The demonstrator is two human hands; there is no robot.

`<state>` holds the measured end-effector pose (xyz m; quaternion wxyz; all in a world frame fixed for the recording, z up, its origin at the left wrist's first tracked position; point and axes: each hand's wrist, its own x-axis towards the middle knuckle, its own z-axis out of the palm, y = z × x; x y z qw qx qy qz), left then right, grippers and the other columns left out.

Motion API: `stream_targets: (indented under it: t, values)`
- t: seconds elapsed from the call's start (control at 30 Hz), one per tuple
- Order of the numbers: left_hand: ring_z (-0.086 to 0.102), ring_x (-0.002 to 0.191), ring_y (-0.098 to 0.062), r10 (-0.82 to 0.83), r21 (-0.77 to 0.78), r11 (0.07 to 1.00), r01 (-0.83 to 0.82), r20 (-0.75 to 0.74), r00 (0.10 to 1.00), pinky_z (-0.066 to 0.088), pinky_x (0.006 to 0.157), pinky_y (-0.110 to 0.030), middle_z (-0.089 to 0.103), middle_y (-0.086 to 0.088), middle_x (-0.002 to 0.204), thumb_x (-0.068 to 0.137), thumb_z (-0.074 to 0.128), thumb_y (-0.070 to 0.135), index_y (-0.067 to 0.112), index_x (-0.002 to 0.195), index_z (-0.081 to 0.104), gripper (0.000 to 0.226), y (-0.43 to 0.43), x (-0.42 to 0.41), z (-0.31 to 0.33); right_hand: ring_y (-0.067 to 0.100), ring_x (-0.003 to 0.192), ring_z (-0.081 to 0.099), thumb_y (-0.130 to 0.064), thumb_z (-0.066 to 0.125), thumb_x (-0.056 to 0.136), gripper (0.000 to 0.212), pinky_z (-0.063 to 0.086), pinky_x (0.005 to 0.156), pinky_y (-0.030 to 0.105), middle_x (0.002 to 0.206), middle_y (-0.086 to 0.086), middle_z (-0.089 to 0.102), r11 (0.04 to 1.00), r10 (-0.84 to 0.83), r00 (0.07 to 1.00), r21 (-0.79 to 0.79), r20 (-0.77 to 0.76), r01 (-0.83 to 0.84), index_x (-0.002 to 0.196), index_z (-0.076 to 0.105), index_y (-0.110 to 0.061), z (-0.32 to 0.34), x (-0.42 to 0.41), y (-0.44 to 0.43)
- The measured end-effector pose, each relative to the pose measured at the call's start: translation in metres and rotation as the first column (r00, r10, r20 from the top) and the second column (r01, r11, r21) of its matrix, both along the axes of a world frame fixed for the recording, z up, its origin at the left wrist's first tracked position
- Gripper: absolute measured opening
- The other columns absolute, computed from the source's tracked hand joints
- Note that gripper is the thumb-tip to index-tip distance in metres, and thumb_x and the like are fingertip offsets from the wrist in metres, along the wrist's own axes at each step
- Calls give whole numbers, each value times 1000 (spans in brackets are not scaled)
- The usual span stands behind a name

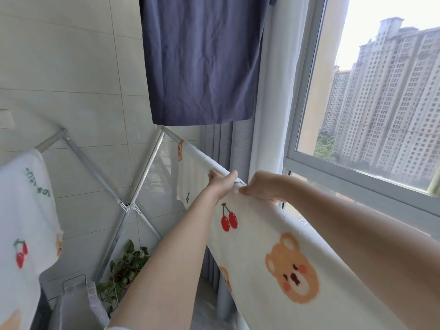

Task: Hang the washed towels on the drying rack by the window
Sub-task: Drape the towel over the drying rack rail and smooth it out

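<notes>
A white towel with bears and cherries [281, 258] hangs over the window-side rail of the silver drying rack [152, 163]. My left hand [221, 181] holds the towel's far top edge at the rail, thumb over the top. Close beside it, my right hand [260, 185] pinches the same top edge, fingers curled down over it. Farther along that rail hangs a second white towel [192, 177]. A third towel with cherries [26, 210] is draped over the rack's left rail.
A dark blue garment [202, 60] hangs overhead above the rack's far end. The window [371, 91] runs along the right. Below the rack stand a potted plant [126, 270] and a grey laundry basket [76, 303]. A tiled wall lies behind.
</notes>
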<state>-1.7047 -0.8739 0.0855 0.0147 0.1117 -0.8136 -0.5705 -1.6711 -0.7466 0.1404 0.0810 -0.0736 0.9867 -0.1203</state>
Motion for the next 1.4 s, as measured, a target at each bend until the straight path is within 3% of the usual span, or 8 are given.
stream_targets:
  t: [0.3, 0.53, 0.67, 0.77, 0.93, 1.23, 1.33, 1.4]
  values:
    - [27, 141, -31, -27, 98, 995, 24, 33, 999, 27, 106, -40, 20, -6, 159, 83, 41, 49, 29, 150, -17, 91, 2, 14, -6, 29, 108, 63, -35, 64, 86, 55, 49, 81, 31, 123, 10, 62, 993, 97, 995, 65, -11, -96, 135, 49, -12, 6, 14, -5]
    - [54, 104, -25, 5, -157, 988, -9, -22, 1000, 40, 82, -32, 58, -8, 121, 90, 39, 31, 12, 121, 57, 41, -3, 55, 29, 28, 113, 59, -32, 69, 82, 71, 58, 88, 40, 137, 4, 48, 977, 168, 981, 119, 94, -178, 146, 37, -31, 28, 57, 16]
    - [48, 81, -22, -51, -193, 980, 51, 6, 999, 38, 62, -26, 51, -1, 89, 90, 37, 25, 17, 93, 51, 16, 28, 97, 60, 22, 105, 66, -27, 64, 88, 43, 60, 82, 36, 120, 6, 61, 989, 135, 979, 39, 151, -142, 129, 58, -18, 48, 97, 53]
    - [52, 85, -23, -100, -212, 973, 94, -19, 995, 42, 70, -27, 56, 0, 88, 91, 38, 24, 19, 92, 51, 14, 70, 137, 75, 20, 98, 70, -28, 61, 91, 38, 60, 82, 34, 101, 4, 66, 993, 108, 981, 25, 162, -113, 125, 60, -10, 59, 136, 95]
    - [61, 83, -22, -177, -278, 948, 158, -43, 983, 46, 74, -30, 62, -7, 102, 93, 39, 24, 12, 117, 52, 29, 127, 202, 82, 18, 90, 67, -26, 55, 95, 35, 56, 76, 29, 104, 7, 67, 995, 70, 994, -74, 80, -64, 124, 60, -7, 65, 208, 153]
    - [52, 68, -23, -230, -416, 894, 168, -102, 968, 48, 68, -28, 63, -6, 90, 89, 46, 30, 19, 90, 60, 17, 207, 348, 49, 28, 113, 61, -23, 52, 93, 36, 49, 99, 35, 124, 12, 65, 993, 116, 983, 35, -144, -112, 123, 64, -8, 19, 349, 217]
    - [56, 76, -23, -258, -409, 893, 189, -122, 958, 50, 83, -31, 63, -5, 92, 89, 47, 29, 23, 90, 59, 13, 219, 383, 49, 28, 116, 59, -21, 51, 93, 38, 47, 101, 37, 126, 13, 65, 992, 125, 975, 7, -182, -126, 125, 63, -6, 24, 375, 230]
    - [56, 79, -21, -295, -395, 889, 233, -103, 950, 48, 70, -27, 62, -6, 92, 91, 47, 25, 19, 91, 59, 14, 224, 405, 52, 29, 116, 60, -19, 52, 92, 36, 47, 102, 40, 125, 15, 66, 992, 116, 975, -35, -188, -125, 122, 65, -4, 31, 390, 239]
